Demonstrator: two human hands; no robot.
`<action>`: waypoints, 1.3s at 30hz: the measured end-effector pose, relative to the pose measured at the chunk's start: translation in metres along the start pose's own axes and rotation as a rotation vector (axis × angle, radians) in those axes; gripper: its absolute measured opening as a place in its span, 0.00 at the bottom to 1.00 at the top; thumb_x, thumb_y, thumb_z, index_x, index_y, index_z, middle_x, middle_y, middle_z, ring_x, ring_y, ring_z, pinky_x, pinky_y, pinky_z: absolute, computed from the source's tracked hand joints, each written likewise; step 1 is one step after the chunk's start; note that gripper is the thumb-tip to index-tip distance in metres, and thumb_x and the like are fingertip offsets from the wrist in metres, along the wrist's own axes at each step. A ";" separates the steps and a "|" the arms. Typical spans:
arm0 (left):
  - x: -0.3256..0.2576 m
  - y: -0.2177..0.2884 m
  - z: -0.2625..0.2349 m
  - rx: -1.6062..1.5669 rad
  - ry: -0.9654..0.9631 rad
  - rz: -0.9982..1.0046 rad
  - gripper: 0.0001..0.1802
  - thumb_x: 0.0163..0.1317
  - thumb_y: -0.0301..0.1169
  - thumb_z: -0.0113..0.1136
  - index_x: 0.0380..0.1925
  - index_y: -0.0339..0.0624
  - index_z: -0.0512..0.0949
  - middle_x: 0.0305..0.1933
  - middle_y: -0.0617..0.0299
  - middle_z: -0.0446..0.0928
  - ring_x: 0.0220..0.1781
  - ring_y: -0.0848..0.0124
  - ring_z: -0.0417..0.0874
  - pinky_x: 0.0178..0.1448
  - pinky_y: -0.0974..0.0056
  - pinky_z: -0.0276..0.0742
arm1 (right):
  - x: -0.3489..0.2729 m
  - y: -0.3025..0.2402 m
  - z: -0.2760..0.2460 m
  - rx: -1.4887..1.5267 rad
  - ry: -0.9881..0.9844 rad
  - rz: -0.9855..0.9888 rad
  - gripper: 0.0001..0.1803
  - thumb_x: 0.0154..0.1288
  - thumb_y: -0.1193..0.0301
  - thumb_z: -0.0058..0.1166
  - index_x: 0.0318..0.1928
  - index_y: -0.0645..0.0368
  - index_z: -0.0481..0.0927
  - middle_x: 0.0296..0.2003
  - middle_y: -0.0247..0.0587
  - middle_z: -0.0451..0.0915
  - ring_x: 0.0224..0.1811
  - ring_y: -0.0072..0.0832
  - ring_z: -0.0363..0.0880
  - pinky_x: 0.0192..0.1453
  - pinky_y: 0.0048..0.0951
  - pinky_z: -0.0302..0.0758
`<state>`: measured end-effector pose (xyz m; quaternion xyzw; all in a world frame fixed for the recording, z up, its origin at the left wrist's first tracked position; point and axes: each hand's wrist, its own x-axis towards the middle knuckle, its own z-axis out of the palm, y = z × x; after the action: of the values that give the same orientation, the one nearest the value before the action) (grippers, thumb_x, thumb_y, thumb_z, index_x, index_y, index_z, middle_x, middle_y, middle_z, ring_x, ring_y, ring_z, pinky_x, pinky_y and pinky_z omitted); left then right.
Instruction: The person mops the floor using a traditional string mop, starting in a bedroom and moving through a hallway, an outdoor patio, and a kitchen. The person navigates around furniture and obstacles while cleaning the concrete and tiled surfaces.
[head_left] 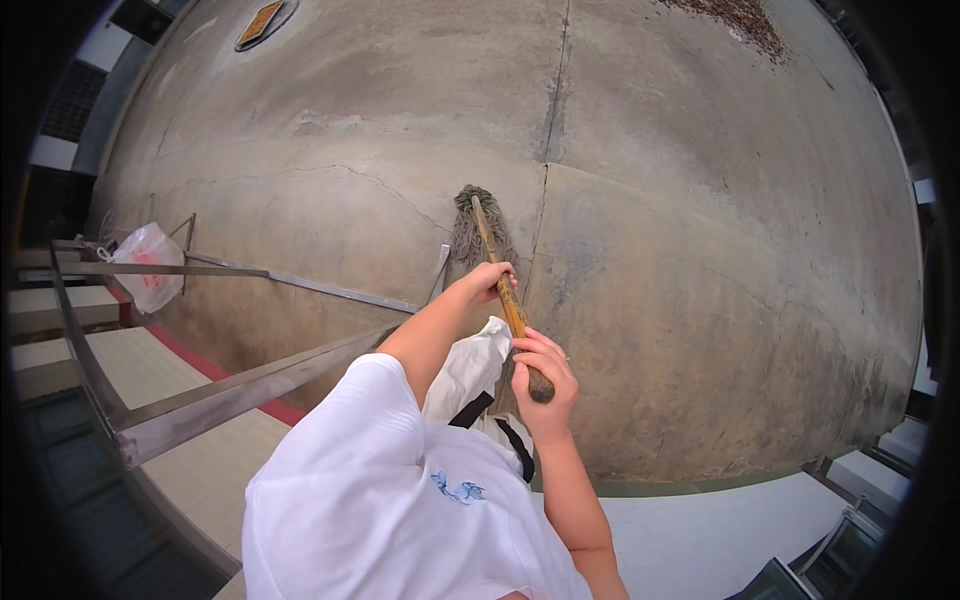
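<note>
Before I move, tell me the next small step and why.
Probably ease the mop head slightly right: its strands appear close to the metal frame on the left, while the left hand and right hand hold the wooden handle.

- You are holding the mop (487,232), its strands (466,243) spreading against the concrete floor (700,320).
- Your left hand (490,281) is gripping partway along the mop's handle (514,316).
- Your right hand (547,375) is curling around the mop near its handle's end.
- A metal frame (250,392) is standing left of the mop, one bar (222,270) crossing a white plastic bag (150,246).
- Brown debris (738,20) is lying beyond the mop, to its right.
</note>
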<state>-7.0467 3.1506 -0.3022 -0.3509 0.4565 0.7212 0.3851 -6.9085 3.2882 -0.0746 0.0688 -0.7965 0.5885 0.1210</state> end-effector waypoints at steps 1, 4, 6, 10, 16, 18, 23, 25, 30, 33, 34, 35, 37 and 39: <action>0.009 0.017 -0.007 -0.006 0.013 0.001 0.06 0.55 0.27 0.52 0.21 0.39 0.69 0.19 0.62 0.70 0.23 0.72 0.75 0.30 0.67 0.75 | 0.018 0.004 0.010 -0.011 -0.085 -0.036 0.05 0.45 0.80 0.53 0.26 0.60 0.75 0.34 0.39 0.79 0.46 0.41 0.76 0.53 0.38 0.70; 0.046 0.060 -0.023 -0.165 -0.001 0.103 0.05 0.54 0.28 0.53 0.22 0.39 0.71 0.21 0.61 0.72 0.25 0.71 0.75 0.33 0.67 0.76 | 0.083 0.037 0.020 -0.029 -0.309 -0.200 0.05 0.43 0.80 0.55 0.25 0.59 0.75 0.34 0.37 0.79 0.46 0.39 0.77 0.53 0.39 0.72; 0.063 0.072 -0.024 -0.382 -0.033 0.149 0.06 0.55 0.29 0.53 0.22 0.39 0.70 0.21 0.62 0.71 0.24 0.71 0.74 0.33 0.67 0.75 | 0.123 0.051 0.018 -0.024 -0.456 -0.276 0.06 0.42 0.80 0.55 0.25 0.58 0.75 0.34 0.36 0.79 0.46 0.37 0.77 0.53 0.40 0.73; 0.064 0.088 -0.019 -0.686 -0.030 0.197 0.08 0.57 0.29 0.52 0.22 0.40 0.69 0.22 0.62 0.70 0.25 0.72 0.73 0.34 0.69 0.75 | 0.197 0.062 0.005 0.049 -0.742 -0.363 0.07 0.41 0.81 0.55 0.24 0.58 0.75 0.35 0.35 0.79 0.47 0.36 0.77 0.55 0.40 0.73; 0.054 0.090 -0.011 -1.102 -0.058 0.351 0.07 0.58 0.30 0.52 0.24 0.40 0.68 0.23 0.63 0.70 0.27 0.72 0.73 0.35 0.68 0.75 | 0.279 0.084 0.000 0.230 -1.155 -0.475 0.08 0.40 0.82 0.54 0.24 0.58 0.74 0.35 0.35 0.79 0.48 0.36 0.77 0.56 0.41 0.72; 0.044 0.085 -0.013 -1.135 0.051 0.440 0.08 0.58 0.30 0.53 0.23 0.40 0.68 0.23 0.63 0.70 0.27 0.72 0.74 0.35 0.68 0.75 | 0.306 0.086 0.009 0.294 -1.260 -0.470 0.07 0.41 0.81 0.54 0.24 0.58 0.73 0.36 0.34 0.79 0.49 0.37 0.76 0.57 0.41 0.71; 0.022 0.099 -0.046 -1.308 0.261 0.554 0.07 0.58 0.30 0.53 0.25 0.39 0.69 0.24 0.61 0.72 0.27 0.70 0.75 0.36 0.68 0.76 | 0.347 0.089 0.072 0.456 -1.372 -0.340 0.06 0.44 0.82 0.52 0.25 0.60 0.72 0.35 0.37 0.78 0.50 0.37 0.75 0.57 0.38 0.71; 0.025 0.103 -0.074 -1.351 0.414 0.598 0.08 0.57 0.31 0.54 0.24 0.41 0.68 0.24 0.61 0.72 0.28 0.69 0.75 0.37 0.67 0.76 | 0.356 0.094 0.108 0.531 -1.395 -0.229 0.07 0.44 0.85 0.51 0.25 0.61 0.71 0.35 0.40 0.79 0.50 0.38 0.76 0.54 0.36 0.71; 0.021 0.161 -0.121 -1.463 0.396 0.611 0.10 0.55 0.33 0.56 0.21 0.46 0.66 0.23 0.60 0.73 0.31 0.66 0.77 0.38 0.64 0.77 | 0.378 0.095 0.197 0.605 -1.252 0.028 0.06 0.48 0.87 0.47 0.26 0.64 0.72 0.34 0.43 0.79 0.49 0.39 0.75 0.55 0.36 0.69; 0.041 0.207 -0.165 -1.686 0.392 0.721 0.09 0.54 0.32 0.55 0.22 0.46 0.65 0.22 0.59 0.72 0.28 0.66 0.75 0.37 0.62 0.76 | 0.423 0.072 0.262 0.587 -1.232 0.170 0.06 0.50 0.87 0.44 0.27 0.66 0.73 0.33 0.48 0.79 0.49 0.40 0.74 0.56 0.39 0.68; 0.043 0.224 -0.179 -1.741 0.398 0.746 0.08 0.54 0.31 0.54 0.23 0.45 0.65 0.23 0.60 0.71 0.27 0.66 0.75 0.37 0.62 0.76 | 0.437 0.067 0.288 0.587 -1.249 0.193 0.05 0.50 0.87 0.45 0.27 0.66 0.73 0.33 0.47 0.79 0.49 0.40 0.75 0.56 0.38 0.68; 0.044 0.238 -0.192 -1.793 0.417 0.703 0.08 0.54 0.31 0.54 0.23 0.44 0.65 0.23 0.60 0.71 0.27 0.66 0.75 0.37 0.62 0.76 | 0.454 0.058 0.313 0.549 -1.303 0.155 0.04 0.50 0.85 0.45 0.27 0.66 0.72 0.34 0.48 0.79 0.49 0.41 0.74 0.56 0.40 0.68; 0.031 0.268 -0.230 -1.869 0.472 0.681 0.07 0.54 0.30 0.53 0.25 0.43 0.65 0.24 0.60 0.70 0.28 0.67 0.75 0.38 0.63 0.76 | 0.478 0.029 0.362 0.546 -1.424 0.071 0.03 0.50 0.83 0.45 0.27 0.66 0.72 0.34 0.49 0.79 0.49 0.42 0.74 0.55 0.41 0.69; 0.010 0.291 -0.264 -1.873 0.485 0.641 0.07 0.54 0.29 0.53 0.26 0.42 0.65 0.24 0.61 0.69 0.28 0.67 0.75 0.38 0.62 0.76 | 0.494 0.003 0.412 0.553 -1.551 0.026 0.04 0.49 0.83 0.46 0.28 0.65 0.73 0.35 0.49 0.79 0.49 0.42 0.75 0.56 0.42 0.68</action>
<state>-7.2653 2.8245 -0.2863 -0.5094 -0.1530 0.7673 -0.3582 -7.4297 2.9122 -0.0569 0.4738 -0.4809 0.5501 -0.4916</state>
